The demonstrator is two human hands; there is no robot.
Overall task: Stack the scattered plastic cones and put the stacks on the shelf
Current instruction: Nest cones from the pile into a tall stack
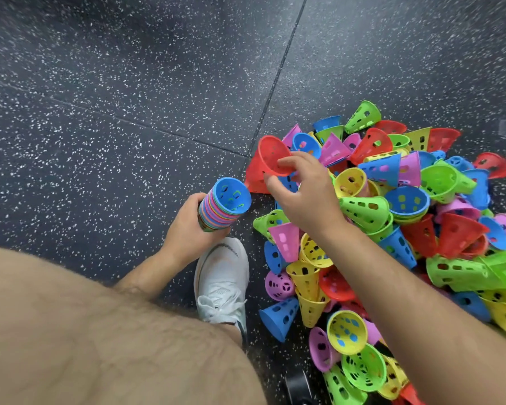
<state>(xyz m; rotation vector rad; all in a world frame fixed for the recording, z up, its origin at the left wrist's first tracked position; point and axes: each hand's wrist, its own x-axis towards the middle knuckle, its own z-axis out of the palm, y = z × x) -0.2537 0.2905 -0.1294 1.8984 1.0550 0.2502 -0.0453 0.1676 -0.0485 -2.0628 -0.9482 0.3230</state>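
Observation:
My left hand (184,226) grips a tall stack of nested cones (221,207) of many colours, a blue one on top with its mouth facing up. My right hand (301,191) pinches the rim of a red cone (270,154) at the left edge of the pile, thumb outside and fingers over the rim. A big heap of loose cones (406,229) in red, blue, green, yellow and pink covers the floor on the right.
The floor is dark speckled rubber tile (129,112) with seams crossing near the pile. My white sneaker (221,285) stands just below the stack, and my bare knee (100,331) fills the lower left. A black round object (298,387) shows at the bottom edge.

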